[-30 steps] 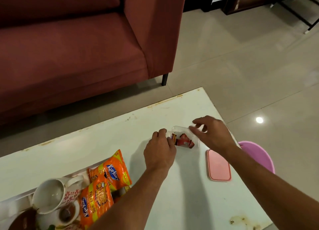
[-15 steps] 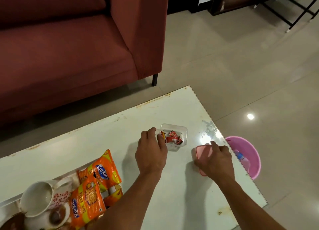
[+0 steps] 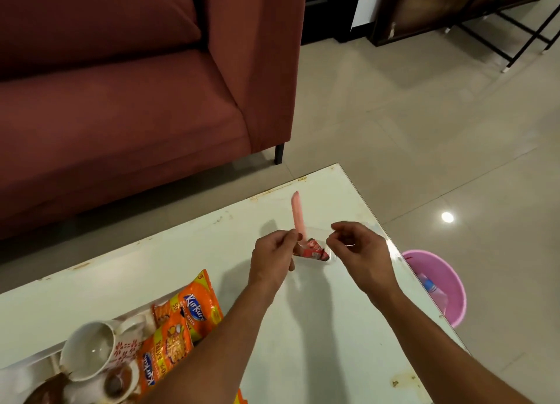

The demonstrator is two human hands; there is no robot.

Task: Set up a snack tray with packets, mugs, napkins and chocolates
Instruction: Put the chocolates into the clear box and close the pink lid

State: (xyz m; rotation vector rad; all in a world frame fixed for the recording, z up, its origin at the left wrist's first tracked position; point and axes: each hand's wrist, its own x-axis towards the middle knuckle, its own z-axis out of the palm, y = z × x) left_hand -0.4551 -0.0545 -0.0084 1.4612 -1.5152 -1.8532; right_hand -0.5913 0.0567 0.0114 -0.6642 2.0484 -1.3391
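- The small clear plastic box point(image 3: 328, 259) sits at about 2 o'clock on the white table point(image 3: 181, 261), between your hands. It holds a few red-wrapped chocolates point(image 3: 315, 250).
- Your left hand point(image 3: 272, 258) pinches the flat pink plastic lid point(image 3: 297, 214) by its lower end. The lid stands on edge, pointing to 12 o'clock, so the box is open.
- Your right hand point(image 3: 359, 252) has its fingers curled at the box's 3 o'clock end. You cannot tell from here whether they grip the rim.
- Expect the box to be very light, thin-walled and slick. Take it by both short ends and squeeze gently, or it may flex and tip.
- The chocolates look small and crinkly-wrapped, so pinch them singly by the wrapper.
- The lid looks stiff and light, and a fingertip grip on one edge is enough.
- The white tray point(image 3: 39, 356) lies at 8 o'clock, well apart from the box. It carries orange snack packets point(image 3: 188, 315) and a white mug point(image 3: 88, 352) lying tilted.
- A pink plastic bucket point(image 3: 445, 282) stands on the floor at 3 o'clock.
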